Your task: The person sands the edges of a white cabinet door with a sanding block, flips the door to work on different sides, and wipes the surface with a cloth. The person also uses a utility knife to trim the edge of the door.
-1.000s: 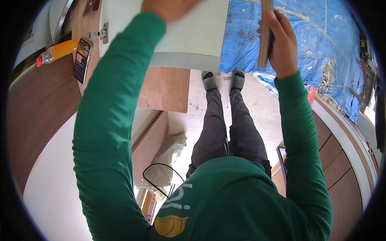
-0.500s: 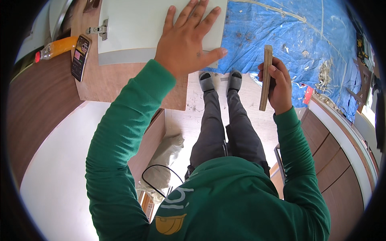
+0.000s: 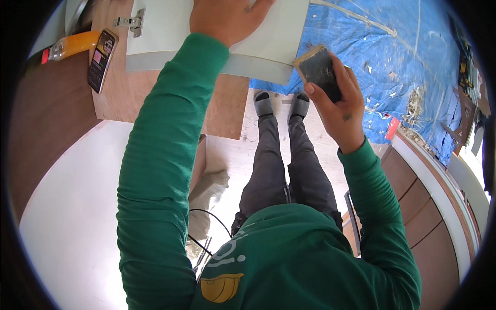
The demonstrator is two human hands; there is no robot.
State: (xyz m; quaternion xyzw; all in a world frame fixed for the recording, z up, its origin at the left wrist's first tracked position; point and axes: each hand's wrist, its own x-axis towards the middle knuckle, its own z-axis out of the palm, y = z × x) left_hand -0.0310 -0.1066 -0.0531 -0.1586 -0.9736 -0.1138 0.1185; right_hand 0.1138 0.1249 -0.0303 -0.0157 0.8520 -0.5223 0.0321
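Observation:
My left hand (image 3: pixel 227 19) lies on the white cabinet door panel (image 3: pixel 165 36). Its thumb stretches out to the right; the other fingers are cut off by the upper edge of the view. In my right hand (image 3: pixel 343 106) is a wooden sanding block (image 3: pixel 321 73) with a dark, worn face and a pale wood edge. My thumb and fingers grip its sides, and it is tilted beside the panel's right edge, close to the near corner. A grey strip (image 3: pixel 155 61) runs along the panel's near edge. A metal hinge (image 3: pixel 135 22) sits at the panel's left side.
The panel rests on a brown wooden board (image 3: pixel 225 108). Left of it lie a phone (image 3: pixel 102 61) and a bottle of orange drink (image 3: pixel 75 45). A crumpled blue tarp (image 3: pixel 387 67) with debris covers the floor at the right. Brown cabinets (image 3: pixel 423 212) stand at right.
My left hand has slid farther away along the panel, partly out of view. My right hand has moved up and left toward the panel's corner, turning the sanding block so its dark face shows.

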